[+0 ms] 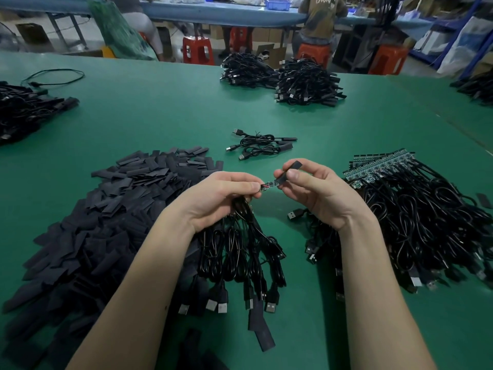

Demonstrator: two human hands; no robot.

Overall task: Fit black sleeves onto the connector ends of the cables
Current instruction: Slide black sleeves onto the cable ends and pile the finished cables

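- My left hand (224, 198) is curled around a bunch of black cables (245, 252), its thumb and forefinger pinching one cable just behind its connector end (268, 185), a small circuit board with red wires showing.
- My right hand (317, 193) pinches a black sleeve (289, 170) between thumb and fingers; the sleeve's lower mouth sits over the tip of that connector end, and the rest of the board is bare between my two hands.
- I take the connector end as my landmark. The bunch in my left hand hangs below it toward me, the USB plugs (221, 307) resting on the green table (160, 113).
- Left of the connector end lies a big heap of loose black sleeves (106, 222), spreading down past my left forearm.
- Right of it is a pile of cables with bare circuit boards (378, 169) lined along the pile's far edge; this pile runs under my right forearm.
- Just beyond the connector end lie three coiled cables with sleeves on (260, 145), apart from the other piles.
- Farther beyond it, two mounds of finished cables (290, 78) sit near the table's far edge; another dark heap (24, 108) lies far left.
- Nearer me than the connector end, one sleeved end (261, 335) lies flat on the table below the plugs.
- Past the table are red stools (198, 50) and people at a blue bench (213, 12).
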